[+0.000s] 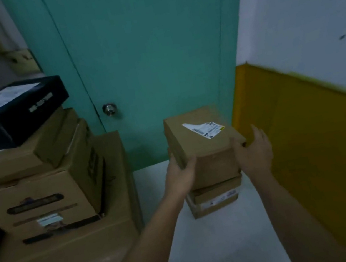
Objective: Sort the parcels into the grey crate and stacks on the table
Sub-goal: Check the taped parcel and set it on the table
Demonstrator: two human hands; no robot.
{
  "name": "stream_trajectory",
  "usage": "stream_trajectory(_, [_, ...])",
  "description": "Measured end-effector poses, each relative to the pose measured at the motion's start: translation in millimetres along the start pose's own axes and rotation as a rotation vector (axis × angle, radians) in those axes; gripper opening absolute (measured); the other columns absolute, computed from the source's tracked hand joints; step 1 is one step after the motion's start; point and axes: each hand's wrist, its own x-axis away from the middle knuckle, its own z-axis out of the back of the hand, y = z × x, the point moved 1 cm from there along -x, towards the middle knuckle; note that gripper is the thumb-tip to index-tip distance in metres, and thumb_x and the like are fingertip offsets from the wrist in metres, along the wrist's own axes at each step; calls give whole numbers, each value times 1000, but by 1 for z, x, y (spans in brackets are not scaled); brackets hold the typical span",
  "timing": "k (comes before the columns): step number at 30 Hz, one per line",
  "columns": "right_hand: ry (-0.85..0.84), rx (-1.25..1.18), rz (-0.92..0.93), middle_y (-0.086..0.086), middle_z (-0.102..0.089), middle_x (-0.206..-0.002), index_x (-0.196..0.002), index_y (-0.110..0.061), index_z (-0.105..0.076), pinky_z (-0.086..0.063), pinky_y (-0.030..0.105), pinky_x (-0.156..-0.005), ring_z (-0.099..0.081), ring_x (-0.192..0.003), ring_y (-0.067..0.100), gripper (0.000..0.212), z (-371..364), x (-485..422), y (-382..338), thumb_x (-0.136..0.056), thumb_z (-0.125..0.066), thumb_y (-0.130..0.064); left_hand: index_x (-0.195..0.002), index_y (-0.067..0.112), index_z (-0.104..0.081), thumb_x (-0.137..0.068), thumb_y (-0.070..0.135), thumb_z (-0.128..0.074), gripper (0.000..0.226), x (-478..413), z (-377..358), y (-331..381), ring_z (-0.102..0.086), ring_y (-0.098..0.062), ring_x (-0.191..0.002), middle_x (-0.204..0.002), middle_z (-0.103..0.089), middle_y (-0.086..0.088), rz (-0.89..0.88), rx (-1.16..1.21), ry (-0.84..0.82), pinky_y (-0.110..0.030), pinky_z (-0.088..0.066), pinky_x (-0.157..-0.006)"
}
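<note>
A brown cardboard parcel (204,146) with a white label on top rests on a lower brown parcel (215,199) on the pale floor, in front of a teal door. My left hand (180,175) clasps the top parcel's left front edge. My right hand (255,153) is at its right front corner, fingers spread, thumb touching the box. To the left rises a stack of brown boxes (47,193) with a black box (10,110) on top. No grey crate is in view.
The teal door (145,55) with a round knob (109,109) stands straight ahead. A wall, white above and yellow below (310,135), runs along the right. Shelving shows at the far upper left. Pale floor (221,248) lies between the stacks.
</note>
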Motion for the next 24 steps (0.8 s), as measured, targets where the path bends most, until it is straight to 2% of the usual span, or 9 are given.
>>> stream_trajectory(3, [-180,-214,-176,8,-29,-160,-157,-16,-21,-29,48,-116,-30,-146,31,82,-5,-15,13,-93,-63,-45,-149,31,-43,-96,50,-58,58,-16,-9,-5,-56,-20,-126,-143,-54,7,38,19,-17,-34,-44,-107])
stream_trajectory(6, [-272,-335,-205,3,-55,-141,-144,-24,-45,-43,49,-107,-52,-127,28,58,-14,-13,24,-92,-65,-40,-148,27,-44,-96,49,-59,59,-20,-14,-8,-52,-21,-130,-144,-53,4,68,41,-42,-32,-42,-104])
stream_trajectory(9, [-246,-392,-204,-1,-60,-121,-123,-29,-51,-48,51,-101,-57,-114,25,39,-14,-5,27,-90,-69,-38,-147,24,-42,-95,44,-63,60,-17,-15,-9,-54,-18,-121,-140,-54,3,64,94,-13,-31,-42,-97])
stream_trajectory(11, [-221,-425,-207,-3,-57,-113,-117,-29,-47,-49,50,-99,-57,-111,24,36,-8,2,24,-90,-70,-35,-139,21,-46,-95,39,-65,52,-9,-13,-10,-57,-10,-106,-132,-58,4,44,136,7,-26,-43,-88])
stream_trajectory(14, [-209,-453,-171,-4,-55,-115,-127,-21,-47,-51,38,-90,-55,-110,20,44,11,23,17,-91,-70,-33,-125,21,-46,-91,31,-71,43,12,-6,-14,-57,14,-89,-116,-58,13,-45,158,12,-8,-45,-68])
stream_trajectory(16, [-203,-458,-112,-4,-57,-123,-128,-24,-47,-52,37,-88,-56,-111,18,49,29,45,14,-87,-73,-34,-122,21,-44,-84,27,-77,50,32,4,-19,-54,26,-87,-114,-55,19,-147,155,20,-4,-46,-68])
stream_trajectory(17, [-200,-455,-79,-5,-58,-126,-126,-28,-48,-53,41,-91,-57,-114,18,50,37,57,13,-84,-75,-35,-123,21,-44,-81,29,-78,55,42,11,-21,-53,27,-93,-117,-54,19,-190,152,34,-4,-47,-72])
stream_trajectory(20, [-190,-488,4,-9,-58,-129,-117,-44,-50,-52,44,-95,-56,-120,17,50,56,99,8,-77,-79,-35,-125,25,-43,-77,36,-76,59,76,29,-28,-53,10,-112,-125,-54,17,-249,111,66,-8,-47,-84])
stream_trajectory(24, [-123,-421,82,-7,-53,-134,-132,-36,-47,-51,40,-98,-53,-120,12,63,68,156,-3,-77,-79,-32,-117,30,-47,-74,45,-71,52,131,57,-39,-62,4,-105,-121,-62,12,-222,128,122,-11,-53,-79])
